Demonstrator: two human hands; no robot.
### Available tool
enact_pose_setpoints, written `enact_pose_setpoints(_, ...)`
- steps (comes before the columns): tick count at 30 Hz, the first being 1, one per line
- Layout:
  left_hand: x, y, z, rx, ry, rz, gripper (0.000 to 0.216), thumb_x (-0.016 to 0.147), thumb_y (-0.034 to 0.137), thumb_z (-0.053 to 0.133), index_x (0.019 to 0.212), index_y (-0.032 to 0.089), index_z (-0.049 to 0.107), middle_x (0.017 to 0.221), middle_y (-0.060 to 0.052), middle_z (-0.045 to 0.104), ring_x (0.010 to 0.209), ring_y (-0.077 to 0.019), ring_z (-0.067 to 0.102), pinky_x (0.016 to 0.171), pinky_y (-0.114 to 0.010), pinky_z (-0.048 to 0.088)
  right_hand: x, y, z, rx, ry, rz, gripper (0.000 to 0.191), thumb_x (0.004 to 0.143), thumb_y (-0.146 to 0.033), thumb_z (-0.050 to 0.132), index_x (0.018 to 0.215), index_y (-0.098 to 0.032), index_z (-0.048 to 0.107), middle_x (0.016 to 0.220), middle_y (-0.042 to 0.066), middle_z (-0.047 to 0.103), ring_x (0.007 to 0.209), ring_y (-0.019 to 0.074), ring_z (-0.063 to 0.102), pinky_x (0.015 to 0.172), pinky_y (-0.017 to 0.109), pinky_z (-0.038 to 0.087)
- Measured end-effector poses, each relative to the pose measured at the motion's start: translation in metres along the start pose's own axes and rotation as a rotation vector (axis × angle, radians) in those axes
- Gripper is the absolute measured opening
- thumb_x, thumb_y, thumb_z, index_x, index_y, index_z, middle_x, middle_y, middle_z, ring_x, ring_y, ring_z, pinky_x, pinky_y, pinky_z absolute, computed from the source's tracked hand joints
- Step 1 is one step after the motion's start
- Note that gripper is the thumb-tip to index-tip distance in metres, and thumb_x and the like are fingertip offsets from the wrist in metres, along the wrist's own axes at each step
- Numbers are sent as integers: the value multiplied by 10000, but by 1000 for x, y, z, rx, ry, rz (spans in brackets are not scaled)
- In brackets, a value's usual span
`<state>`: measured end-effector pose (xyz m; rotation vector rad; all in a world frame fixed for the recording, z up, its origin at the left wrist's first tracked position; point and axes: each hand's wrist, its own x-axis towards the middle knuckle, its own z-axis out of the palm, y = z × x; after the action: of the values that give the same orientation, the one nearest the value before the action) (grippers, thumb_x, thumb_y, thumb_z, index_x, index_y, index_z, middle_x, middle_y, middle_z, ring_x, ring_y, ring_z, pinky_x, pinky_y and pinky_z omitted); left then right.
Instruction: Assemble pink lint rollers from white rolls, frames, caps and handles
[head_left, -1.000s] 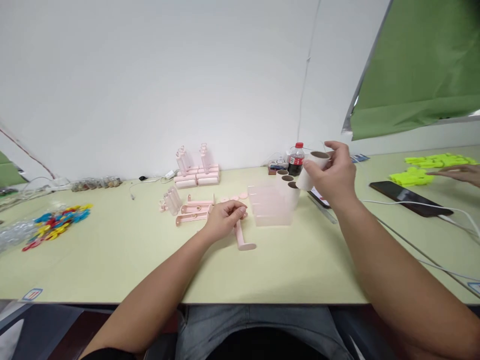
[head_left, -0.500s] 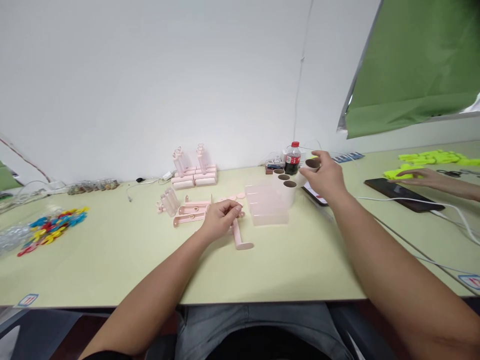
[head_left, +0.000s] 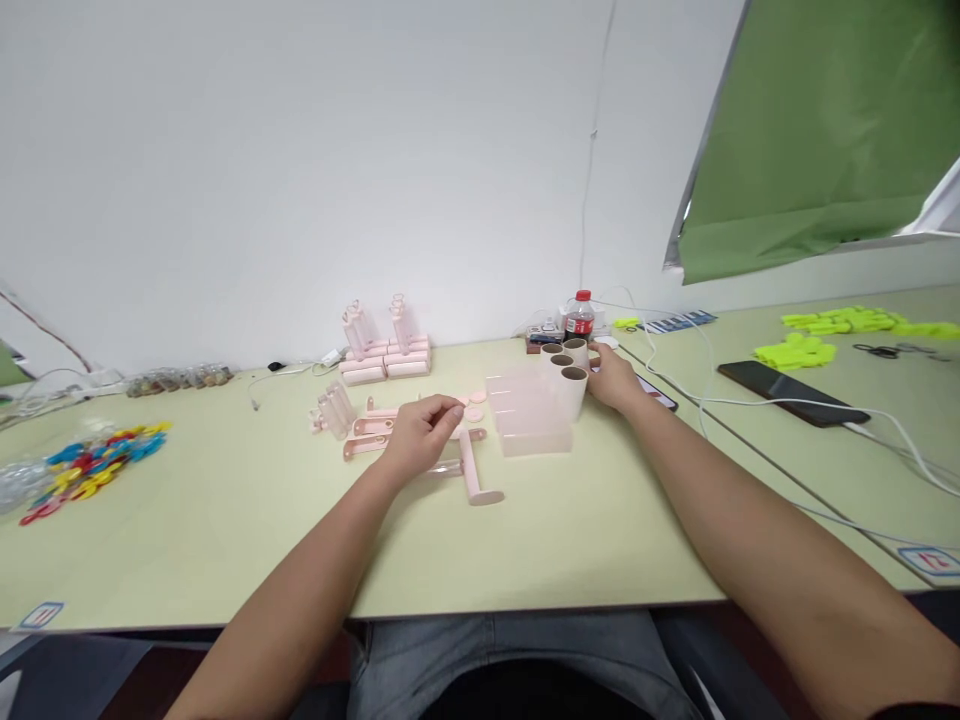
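Observation:
My right hand [head_left: 616, 380] is at the right side of several upright white rolls with brown cardboard rims. Its fingers are round the back-right cardboard roll [head_left: 576, 346], partly hidden by the front roll [head_left: 573, 392]. Left of the rolls lie translucent pink boxes [head_left: 535, 440] in a row. My left hand [head_left: 421, 436] hovers over pink plastic parts, thumb and fingers pinched together; what they hold, if anything, is too small to name. Just right of it lies a pink L-shaped bracket [head_left: 471, 470], with a clear tube [head_left: 448, 468] beside it. Flat pink holders [head_left: 367, 440] lie behind the left wrist.
Pink assembled pieces [head_left: 385, 362] stand by the wall. Clear pink cylinders [head_left: 334, 410] sit left. A cola bottle [head_left: 579, 318] and a phone [head_left: 657, 393] are near the rolls. Colourful plastic pieces [head_left: 97, 462] lie far left. White cables [head_left: 750, 402] cross the right side by a black phone [head_left: 791, 393].
My right hand has lowered the cardboard roll from the air to stand among the others. My left hand has shifted slightly left. Another person's hand at the right has left the view.

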<state>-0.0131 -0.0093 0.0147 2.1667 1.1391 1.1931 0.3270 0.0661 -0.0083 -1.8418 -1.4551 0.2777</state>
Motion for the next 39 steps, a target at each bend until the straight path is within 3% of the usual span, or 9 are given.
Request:
enact_pose_setpoints(6, 3, -3, -7, 29, 26, 7, 263, 880, 387, 537, 844, 173, 686, 719, -12, 659, 650, -129, 568, 593, -241, 432, -1, 0, 0, -49, -34, 25, 631, 716, -271, 679, 1313, -157, 509, 1037, 151, 712, 891, 287, 659, 727, 347, 493)
enact_pose_setpoints(13, 3, -5, -7, 30, 46, 39, 268, 885, 393, 536, 845, 174, 687, 716, -13, 663, 647, -127, 571, 595, -241, 434, -3, 5, 6, 166, -105, -54, 736, 670, -181, 685, 1367, -208, 449, 1287, 131, 630, 1114, 273, 616, 851, 342, 498)
enact_pose_setpoints(18, 2, -3, -10, 40, 55, 54, 284, 890, 404, 532, 853, 172, 691, 719, -21, 666, 664, -135, 581, 607, -247, 438, -3, 8, 9, 222, -132, -24, 728, 671, -190, 651, 1369, -187, 445, 1191, 132, 669, 997, 269, 653, 767, 348, 513)
enact_pose_setpoints(22, 4, 0, -15, 87, 49, 38, 289, 877, 411, 528, 848, 175, 692, 696, -19, 658, 642, -136, 563, 593, -249, 432, -3, 8, 8, 228, -139, 13, 705, 676, -184, 612, 1364, -198, 458, 1124, 114, 695, 793, 232, 673, 600, 298, 499)
enact_pose_setpoints(25, 5, 3, -21, 141, -68, -4, 288, 862, 404, 517, 815, 180, 691, 655, -6, 635, 592, -129, 527, 535, -238, 401, -4, 7, 6, 244, -146, 42, 703, 681, -169, 591, 1371, -188, 460, 1074, 119, 712, 629, 191, 643, 502, 267, 459)
enact_pose_setpoints(30, 3, 4, -28, 210, -362, -91, 271, 844, 384, 510, 813, 201, 708, 722, -17, 664, 498, -119, 488, 451, -244, 345, -2, 7, 4, 276, -128, 97, 765, 679, -142, 581, 1422, -201, 411, 1107, 126, 708, 585, 178, 639, 487, 261, 446)
enact_pose_setpoints(34, 0, 2, -28, 275, -575, -88, 222, 769, 399, 606, 862, 235, 723, 821, -20, 700, 605, -155, 574, 501, -243, 365, 3, 11, 2, 289, -38, 137, 791, 656, -128, 564, 1427, -218, 407, 1188, 125, 673, 584, 167, 640, 509, 273, 464)
enact_pose_setpoints(39, -2, 0, -22, 249, -595, -86, 124, 645, 333, 677, 719, 237, 704, 690, -10, 656, 568, -160, 540, 487, -246, 304, 7, 8, -6, 290, 100, 138, 717, 646, -122, 539, 1358, -175, 475, 1154, 121, 681, 636, 173, 631, 606, 308, 512)
